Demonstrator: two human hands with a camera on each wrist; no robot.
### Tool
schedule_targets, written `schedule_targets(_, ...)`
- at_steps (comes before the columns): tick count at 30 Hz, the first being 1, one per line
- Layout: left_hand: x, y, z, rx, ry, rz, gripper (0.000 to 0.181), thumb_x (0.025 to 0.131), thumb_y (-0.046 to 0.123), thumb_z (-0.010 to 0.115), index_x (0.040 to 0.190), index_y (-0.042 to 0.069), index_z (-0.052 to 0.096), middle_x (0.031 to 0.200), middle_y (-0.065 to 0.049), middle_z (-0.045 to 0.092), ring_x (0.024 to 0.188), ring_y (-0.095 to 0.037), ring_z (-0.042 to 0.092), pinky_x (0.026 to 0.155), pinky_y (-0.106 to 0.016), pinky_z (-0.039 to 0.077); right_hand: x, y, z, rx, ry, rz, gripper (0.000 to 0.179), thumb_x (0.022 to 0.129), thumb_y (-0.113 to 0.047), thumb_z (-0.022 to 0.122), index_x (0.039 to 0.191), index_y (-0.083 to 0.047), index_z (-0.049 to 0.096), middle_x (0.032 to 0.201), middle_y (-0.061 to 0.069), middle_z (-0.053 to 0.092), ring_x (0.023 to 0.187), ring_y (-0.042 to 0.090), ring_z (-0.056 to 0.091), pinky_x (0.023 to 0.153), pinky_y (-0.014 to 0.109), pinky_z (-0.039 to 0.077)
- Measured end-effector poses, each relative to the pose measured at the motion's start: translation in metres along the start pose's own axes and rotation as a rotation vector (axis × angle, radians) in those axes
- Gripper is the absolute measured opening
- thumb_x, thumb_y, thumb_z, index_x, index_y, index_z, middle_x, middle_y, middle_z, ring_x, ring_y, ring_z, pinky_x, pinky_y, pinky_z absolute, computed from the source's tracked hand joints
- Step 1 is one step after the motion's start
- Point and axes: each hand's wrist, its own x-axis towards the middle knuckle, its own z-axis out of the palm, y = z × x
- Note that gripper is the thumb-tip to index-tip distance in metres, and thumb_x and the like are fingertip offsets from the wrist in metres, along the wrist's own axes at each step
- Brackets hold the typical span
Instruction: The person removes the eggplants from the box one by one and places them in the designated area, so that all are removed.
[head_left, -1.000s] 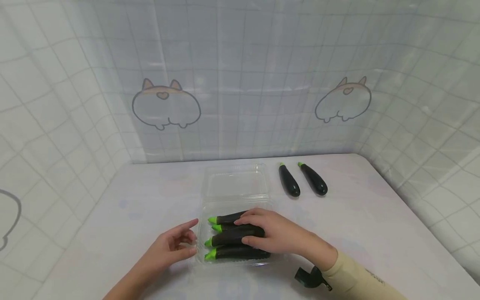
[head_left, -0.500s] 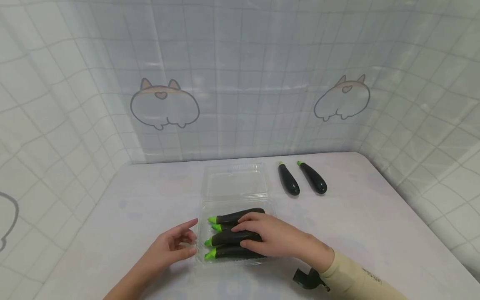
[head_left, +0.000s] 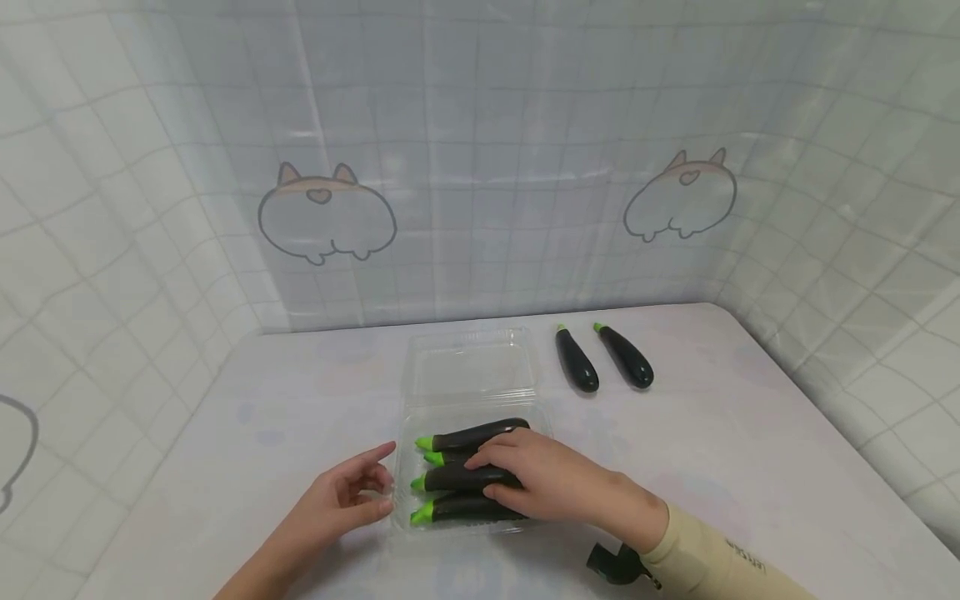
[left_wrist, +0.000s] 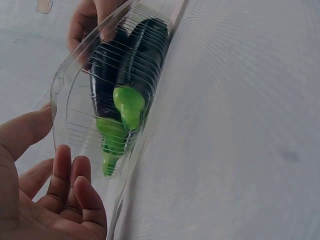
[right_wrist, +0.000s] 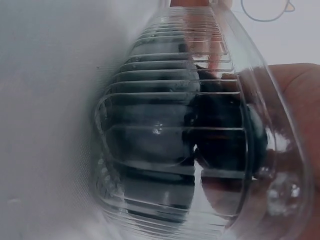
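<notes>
A clear plastic clamshell container (head_left: 402, 517) lies with its lid folded back and several dark eggplants with green stem ends inside. My right hand (head_left: 551, 479) reaches in from the right and grips one eggplant (head_left: 457, 477), thumb on the near side and fingers over the far side. In front of it lies another eggplant (head_left: 472, 507), and behind is one more eggplant (head_left: 480, 435). My left hand (head_left: 337, 496) is at the container's left side, fingers relaxed; in the left wrist view its thumb (left_wrist: 30, 131) touches the rim. The right wrist view shows eggplant ends through the ribbed wall.
Two loose eggplants, a left eggplant (head_left: 577, 360) and a right eggplant (head_left: 626, 357), lie on the table (head_left: 315, 400) at the back right. The clear lid (head_left: 471, 367) lies flat behind the container. A grid-patterned curtain (head_left: 480, 167) encloses the back and sides.
My right hand has shifted slightly toward the near side, uncovering more of the rear eggplant, and stays on the eggplant in the container. The left hand has hardly moved.
</notes>
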Motion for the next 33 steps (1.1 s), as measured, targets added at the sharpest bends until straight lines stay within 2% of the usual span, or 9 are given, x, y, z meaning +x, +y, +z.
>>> schedule_targets(9, 0.001, -0.003, -0.001, -0.008, -0.011, 0.037, 0.068, 0.092, 0.008, 0.07, 0.15, -0.001, 0.037, 0.114, -0.022, 0.054, 0.101, -0.018, 0.058, 0.089, -0.027, 0.051, 0.001, 0.0, -0.003, 0.037, -0.004, 0.016, 0.032, 0.097, -0.026, 0.065, 0.129, -0.021, 0.063, 0.127, -0.012, 0.059, 0.12, 0.009, 0.053, 0.098, 0.031, 0.045)
schedule_targets(18, 0.0, 0.0, 0.001, 0.013, 0.006, -0.019, 0.07, 0.091, 0.012, 0.073, 0.15, 0.002, 0.038, 0.114, -0.02, 0.055, 0.103, -0.023, 0.057, 0.087, -0.027, 0.052, 0.0, 0.001, -0.005, 0.073, -0.011, 0.055, 0.033, 0.094, -0.02, 0.066, 0.127, -0.024, 0.064, 0.125, -0.011, 0.059, 0.117, 0.005, 0.054, 0.097, 0.03, 0.046)
schedule_targets(26, 0.0, 0.0, 0.0, -0.003, 0.006, -0.035, 0.07, 0.091, 0.012, 0.072, 0.151, 0.002, 0.037, 0.115, -0.021, 0.054, 0.104, -0.025, 0.057, 0.087, -0.028, 0.052, -0.002, 0.001, -0.012, 0.101, 0.042, 0.074, 0.037, 0.095, -0.02, 0.065, 0.131, -0.028, 0.062, 0.127, -0.013, 0.057, 0.116, 0.005, 0.055, 0.095, 0.03, 0.047)
schedule_targets(33, -0.001, 0.0, 0.0, -0.025, 0.001, -0.038, 0.069, 0.092, 0.012, 0.071, 0.151, 0.003, 0.036, 0.117, -0.022, 0.054, 0.105, -0.025, 0.057, 0.086, -0.029, 0.053, -0.006, 0.005, -0.023, 0.104, 0.097, 0.08, 0.037, 0.095, -0.026, 0.067, 0.132, -0.026, 0.062, 0.126, -0.014, 0.058, 0.117, 0.005, 0.054, 0.096, 0.031, 0.046)
